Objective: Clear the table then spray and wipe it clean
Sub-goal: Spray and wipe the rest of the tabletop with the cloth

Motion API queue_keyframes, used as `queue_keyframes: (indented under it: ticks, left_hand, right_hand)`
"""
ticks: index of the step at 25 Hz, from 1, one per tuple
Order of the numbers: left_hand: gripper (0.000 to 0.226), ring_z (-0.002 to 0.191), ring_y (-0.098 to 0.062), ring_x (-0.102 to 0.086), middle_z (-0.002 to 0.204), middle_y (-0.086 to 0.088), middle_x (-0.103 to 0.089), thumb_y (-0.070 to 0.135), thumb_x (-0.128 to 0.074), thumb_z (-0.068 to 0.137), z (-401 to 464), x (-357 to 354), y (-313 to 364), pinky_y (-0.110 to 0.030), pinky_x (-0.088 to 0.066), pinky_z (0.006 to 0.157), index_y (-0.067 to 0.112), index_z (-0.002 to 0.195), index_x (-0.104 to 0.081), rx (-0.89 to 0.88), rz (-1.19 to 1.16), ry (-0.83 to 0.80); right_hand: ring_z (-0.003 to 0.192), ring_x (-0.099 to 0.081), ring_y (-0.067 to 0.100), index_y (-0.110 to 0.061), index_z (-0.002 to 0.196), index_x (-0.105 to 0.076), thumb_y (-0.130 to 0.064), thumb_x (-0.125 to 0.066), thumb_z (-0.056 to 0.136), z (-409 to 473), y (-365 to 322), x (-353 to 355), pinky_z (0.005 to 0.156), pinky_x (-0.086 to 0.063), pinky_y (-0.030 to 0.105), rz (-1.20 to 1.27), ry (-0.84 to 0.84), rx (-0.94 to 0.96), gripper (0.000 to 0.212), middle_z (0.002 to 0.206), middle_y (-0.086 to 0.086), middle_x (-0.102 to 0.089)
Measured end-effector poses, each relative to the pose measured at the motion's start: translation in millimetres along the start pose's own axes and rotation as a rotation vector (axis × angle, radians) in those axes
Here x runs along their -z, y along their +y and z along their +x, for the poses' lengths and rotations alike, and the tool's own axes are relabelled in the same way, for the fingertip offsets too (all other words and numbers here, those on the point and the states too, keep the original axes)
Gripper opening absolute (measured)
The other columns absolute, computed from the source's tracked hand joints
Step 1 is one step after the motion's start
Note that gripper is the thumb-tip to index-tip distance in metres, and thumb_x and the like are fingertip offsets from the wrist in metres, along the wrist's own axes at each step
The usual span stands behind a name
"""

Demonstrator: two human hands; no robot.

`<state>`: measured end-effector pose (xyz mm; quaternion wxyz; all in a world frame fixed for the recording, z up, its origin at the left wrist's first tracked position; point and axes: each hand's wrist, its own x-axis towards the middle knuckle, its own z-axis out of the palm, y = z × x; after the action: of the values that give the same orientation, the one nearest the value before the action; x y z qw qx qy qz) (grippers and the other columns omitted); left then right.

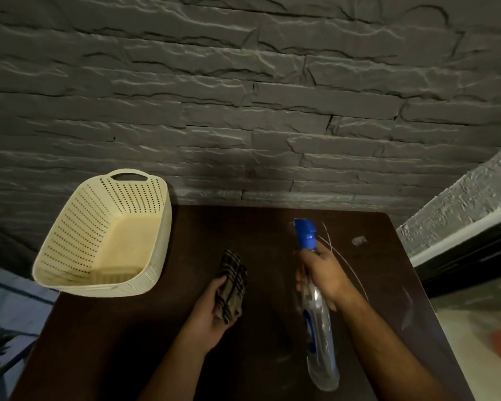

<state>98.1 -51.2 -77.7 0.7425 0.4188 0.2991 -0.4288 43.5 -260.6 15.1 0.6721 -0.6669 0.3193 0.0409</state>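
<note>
The right hand [320,274] gripped the neck of a clear spray bottle [320,322], its fingers [300,277] curled round the bottle just below the blue trigger head [305,233]. The bottle was held above the dark brown worktop [272,244], its long axis running from the clear base nearest the viewer up and away to the head beyond the fingers. The nozzle pointed away from the person and slightly left, toward the far part of the worktop, a hold that appeared chosen to throw spray ahead of the hands.

The left hand [211,311] held a folded checked cloth [232,285], fingers [219,282] clamped round its near edge, the rest of the fold projecting beyond the fingertips toward the wall. It lay low over the worktop, just left of the bottle, probably kept ready for wiping once liquid landed.

A cream perforated basket [104,235], with no contents visible inside, stood well left of the cloth-holding fingers at the worktop's far left corner, overhanging the edge. A small pale scrap [358,240] and thin pale streaks [342,261] marked the surface just right of the bottle-holding fingers, so clearing looked largely done and spraying the step in hand.
</note>
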Motion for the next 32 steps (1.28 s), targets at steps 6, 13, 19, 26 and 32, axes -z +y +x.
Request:
queue_keyframes:
  ticks: [6, 13, 19, 26, 32]
  left_hand:
    - [0.033, 0.101, -0.028, -0.065, 0.112, -0.012, -0.069, 0.031, -0.061, 0.088, 34.7, -12.1, 15.0, -0.035, -0.051, 0.073, 0.014, 0.117, -0.064, -0.161, 0.065, 0.1]
    - [0.035, 0.105, -0.032, -0.065, 0.114, -0.015, -0.069, 0.031, -0.063, 0.087, 68.0, -24.5, 16.4, -0.042, -0.052, 0.085, 0.01, 0.116, -0.064, -0.334, 0.104, 0.116]
    - [0.026, 0.095, -0.027, -0.068, 0.104, -0.007, -0.069, 0.034, -0.071, 0.083, 86.4, -45.4, 22.3, -0.045, -0.057, 0.079, 0.027, 0.107, -0.061, -0.552, 0.434, 0.272]
    - [0.045, 0.107, -0.033, -0.05, 0.119, -0.015, -0.052, 0.041, -0.052, 0.093, 176.4, -103.9, 47.4, -0.04, -0.044, 0.089, 0.026, 0.136, -0.049, -0.886, 1.461, 0.7]
    - [0.038, 0.109, -0.023, -0.046, 0.129, -0.004, -0.047, 0.038, -0.051, 0.094, 203.7, -170.3, -12.3, -0.036, -0.044, 0.093, 0.031, 0.131, -0.052, -1.124, 1.915, 0.272]
  right_hand:
    - [0.061, -0.056, 0.022, -0.017, 0.115, -0.048, -0.017, -0.051, 0.093, 27.4, 6.2, 26.0, 0.054, -0.052, 0.032, 0.013, -0.025, -0.028, 0.022, 0.076, 0.01, -0.056]
    - [0.065, -0.055, 0.026, -0.018, 0.112, -0.05, -0.016, -0.052, 0.092, 31.2, 12.0, 65.0, 0.057, -0.051, 0.035, 0.078, 0.015, 0.005, 0.02, 0.08, 0.013, -0.056]
    - [0.062, -0.055, 0.023, -0.025, 0.107, -0.051, -0.017, -0.055, 0.09, 26.6, 26.6, 90.5, 0.053, -0.051, 0.033, 0.13, 0.033, -0.026, 0.018, 0.08, 0.013, -0.056]
    - [0.062, -0.056, 0.022, -0.025, 0.103, -0.052, -0.019, -0.059, 0.087, 38.0, 24.7, 94.6, 0.051, -0.056, 0.028, 0.065, -0.078, 0.056, 0.018, 0.075, 0.012, -0.054]
    - [0.055, -0.059, 0.02, -0.027, 0.093, -0.056, -0.018, -0.06, 0.087, 52.6, 26.8, 110.5, 0.051, -0.055, 0.033, 0.084, -0.118, 0.017, 0.013, 0.06, 0.006, -0.059]
